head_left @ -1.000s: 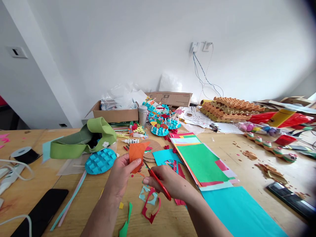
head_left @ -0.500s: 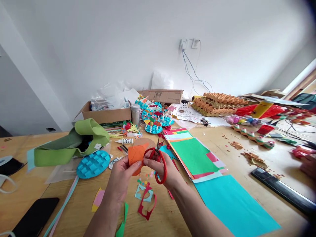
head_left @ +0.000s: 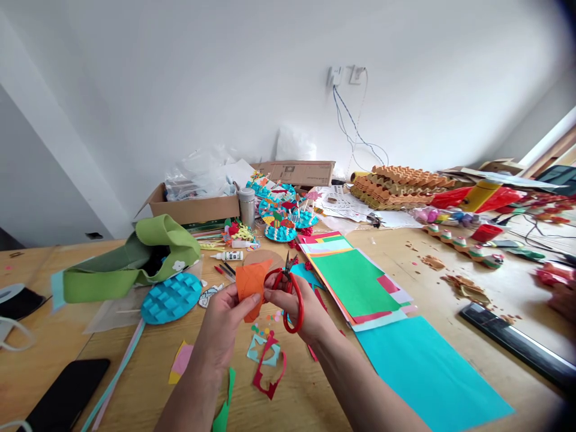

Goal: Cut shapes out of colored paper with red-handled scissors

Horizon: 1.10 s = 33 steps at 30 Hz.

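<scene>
My left hand [head_left: 220, 318] pinches a piece of orange paper [head_left: 250, 289] at the middle of the table. My right hand [head_left: 299, 305] is shut on a pair of red-handled scissors [head_left: 288, 294], whose small blades point up just beside the paper's right edge. The blades are apart from the paper or touching it, I cannot tell which. Below my hands lie a red paper cut-out [head_left: 269, 372], a teal scrap [head_left: 257, 351] and a green strip [head_left: 224, 401].
To the right lie a stack of coloured paper [head_left: 355, 282] and a teal sheet [head_left: 427, 378]. A blue oval craft [head_left: 171, 298], a green fabric loop [head_left: 130, 270] and a black phone [head_left: 67, 393] are left. Decorated plates [head_left: 279, 221] and a cardboard box [head_left: 193, 205] stand behind. Another person's hand [head_left: 562, 300] shows far right.
A second ago the scissors slanted down to the right of the paper. Now they stand upright, with both hands closer together. The view has swung slightly left since then.
</scene>
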### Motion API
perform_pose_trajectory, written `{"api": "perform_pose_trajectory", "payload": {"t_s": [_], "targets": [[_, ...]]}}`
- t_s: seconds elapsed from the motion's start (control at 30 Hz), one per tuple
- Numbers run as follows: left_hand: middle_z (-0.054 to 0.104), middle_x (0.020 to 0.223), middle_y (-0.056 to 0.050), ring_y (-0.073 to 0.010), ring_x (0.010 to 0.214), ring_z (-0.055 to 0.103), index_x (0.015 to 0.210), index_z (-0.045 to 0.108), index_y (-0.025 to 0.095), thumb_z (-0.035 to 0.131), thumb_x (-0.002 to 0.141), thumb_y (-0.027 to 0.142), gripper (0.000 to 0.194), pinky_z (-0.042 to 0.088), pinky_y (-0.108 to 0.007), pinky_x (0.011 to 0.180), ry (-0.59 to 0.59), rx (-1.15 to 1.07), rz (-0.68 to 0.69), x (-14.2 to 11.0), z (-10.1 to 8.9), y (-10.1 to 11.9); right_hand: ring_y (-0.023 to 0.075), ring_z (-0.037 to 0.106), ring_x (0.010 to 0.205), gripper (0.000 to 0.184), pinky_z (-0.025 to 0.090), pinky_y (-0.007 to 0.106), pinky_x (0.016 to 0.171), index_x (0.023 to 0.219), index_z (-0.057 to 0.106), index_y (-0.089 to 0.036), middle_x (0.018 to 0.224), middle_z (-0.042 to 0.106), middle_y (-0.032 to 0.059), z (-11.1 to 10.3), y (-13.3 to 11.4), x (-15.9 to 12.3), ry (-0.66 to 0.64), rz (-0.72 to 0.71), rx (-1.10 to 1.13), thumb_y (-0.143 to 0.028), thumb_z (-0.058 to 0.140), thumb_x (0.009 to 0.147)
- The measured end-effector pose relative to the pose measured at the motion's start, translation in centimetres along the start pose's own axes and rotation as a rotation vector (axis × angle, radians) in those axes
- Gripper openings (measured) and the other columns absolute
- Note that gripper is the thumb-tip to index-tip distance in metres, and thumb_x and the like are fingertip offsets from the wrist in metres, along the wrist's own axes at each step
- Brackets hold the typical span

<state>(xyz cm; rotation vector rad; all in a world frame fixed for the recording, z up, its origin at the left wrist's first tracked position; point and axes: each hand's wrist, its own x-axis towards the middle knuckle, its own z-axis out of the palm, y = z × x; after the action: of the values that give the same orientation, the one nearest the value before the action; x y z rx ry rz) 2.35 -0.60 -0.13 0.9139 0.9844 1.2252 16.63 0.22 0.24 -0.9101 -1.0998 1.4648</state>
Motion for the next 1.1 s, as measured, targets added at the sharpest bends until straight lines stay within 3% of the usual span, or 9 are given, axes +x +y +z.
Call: {"api": "perform_pose_trajectory", "payload": {"t_s": [0.13, 0.23, 0.33, 0.5, 0.67, 0.8, 1.1], "targets": [[0.078, 0.086, -0.007, -0.0268, 0.093, 0.069, 0.089, 0.078, 0.017, 0.084, 0.062, 0.030, 0.030, 0.050, -0.031, 0.077, -0.001, -0.003, -0.003, 0.0, -0.1, 0.1, 0.0153, 0.056, 0.071, 0.029, 0.046, 0.026, 0.070, 0.075, 0.059, -0.017, 0.075, 0.061, 0.0003, -0.2, -0.1, 0.0, 0.003, 0.000, -0.064, -0.034, 0.078, 0.061], [0.077, 0.083, -0.007, -0.0248, 0.084, 0.069, 0.085, 0.079, 0.016, 0.084, 0.060, 0.031, 0.030, 0.050, -0.032, 0.076, 0.032, -0.016, -0.002, 0.0, -0.3, 0.2, 0.0171, 0.059, 0.073, 0.033, 0.047, 0.027, 0.071, 0.078, 0.061, -0.016, 0.075, 0.063, 0.0025, -0.6, -0.2, 0.0, -0.024, -0.023, -0.175, -0.046, 0.073, 0.072], [0.076, 0.078, -0.005, -0.0206, 0.075, 0.066, 0.083, 0.078, 0.016, 0.085, 0.059, 0.032, 0.030, 0.049, -0.029, 0.070, 0.076, -0.056, 0.013, 0.0, -0.3, 0.2, 0.0160, 0.057, 0.069, 0.042, 0.044, 0.026, 0.064, 0.077, 0.059, -0.015, 0.073, 0.063, 0.0037, -1.2, -0.1, 0.2, -0.119, -0.008, -0.433, -0.057, 0.063, 0.082], [0.073, 0.072, -0.003, -0.0176, 0.072, 0.064, 0.080, 0.078, 0.016, 0.085, 0.058, 0.029, 0.027, 0.048, -0.026, 0.067, 0.116, -0.126, 0.034, 0.1, -0.4, 0.3, 0.0114, 0.044, 0.059, 0.044, 0.035, 0.023, 0.054, 0.073, 0.055, -0.016, 0.064, 0.055, -0.0015, -1.3, 0.7, 0.3, -0.267, 0.025, -0.810, -0.058, 0.068, 0.079], [0.073, 0.072, -0.002, -0.0151, 0.066, 0.061, 0.074, 0.076, 0.016, 0.085, 0.057, 0.030, 0.024, 0.047, -0.026, 0.065, 0.133, -0.166, 0.026, 0.2, -0.5, 0.4, 0.0094, 0.035, 0.059, 0.037, 0.029, 0.022, 0.052, 0.071, 0.050, -0.016, 0.063, 0.047, -0.0048, -0.6, 0.6, -0.1, -0.341, 0.057, -0.889, -0.047, 0.068, 0.082], [0.075, 0.077, -0.004, -0.0170, 0.072, 0.064, 0.079, 0.077, 0.016, 0.084, 0.058, 0.029, 0.026, 0.048, -0.028, 0.072, 0.121, -0.168, 0.023, 0.2, -0.5, 0.4, 0.0095, 0.037, 0.060, 0.034, 0.028, 0.022, 0.052, 0.072, 0.050, -0.016, 0.064, 0.048, -0.0046, -0.4, 0.4, -0.2, -0.338, 0.068, -0.923, -0.044, 0.066, 0.083], [0.074, 0.076, -0.004, -0.0177, 0.073, 0.064, 0.080, 0.077, 0.015, 0.084, 0.058, 0.030, 0.027, 0.048, -0.028, 0.072, 0.129, -0.161, 0.034, 0.4, -0.6, 0.2, 0.0089, 0.036, 0.058, 0.032, 0.028, 0.021, 0.052, 0.072, 0.050, -0.016, 0.063, 0.049, -0.0052, -0.6, 0.6, -0.1, -0.352, 0.049, -0.944, -0.041, 0.068, 0.083]]}}
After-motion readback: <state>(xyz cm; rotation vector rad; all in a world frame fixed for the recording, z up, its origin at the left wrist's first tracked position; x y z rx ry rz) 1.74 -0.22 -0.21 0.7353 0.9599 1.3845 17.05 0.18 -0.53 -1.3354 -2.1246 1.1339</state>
